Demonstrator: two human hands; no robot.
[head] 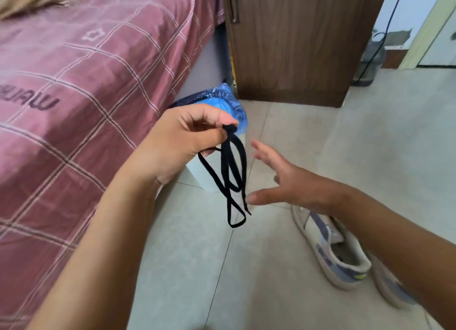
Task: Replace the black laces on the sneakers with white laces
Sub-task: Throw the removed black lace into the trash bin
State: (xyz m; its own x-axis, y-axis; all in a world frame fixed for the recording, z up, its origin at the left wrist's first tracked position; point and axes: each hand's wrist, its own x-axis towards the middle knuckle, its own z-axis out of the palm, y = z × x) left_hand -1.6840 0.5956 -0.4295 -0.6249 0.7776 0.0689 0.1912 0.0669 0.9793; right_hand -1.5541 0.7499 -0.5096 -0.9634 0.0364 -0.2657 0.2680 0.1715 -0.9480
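Note:
My left hand (183, 138) pinches a bunch of black laces (233, 179) between thumb and fingers; the loops dangle in the air in front of a white bin. My right hand (286, 181) hovers just right of the hanging loops, fingers spread, holding nothing. On the tiled floor at the lower right lie two white sneakers with blue-grey patches (338, 250), partly hidden under my right forearm. I see no laces in the nearer sneaker's eyelets. No white laces are in view.
A bed with a pink checked sheet (74, 95) fills the left side. A white bin with a blue plastic liner (229, 102) stands against the bed, behind the laces. A brown wooden cabinet (296, 45) stands at the back, with a large water bottle (370, 60) beside it.

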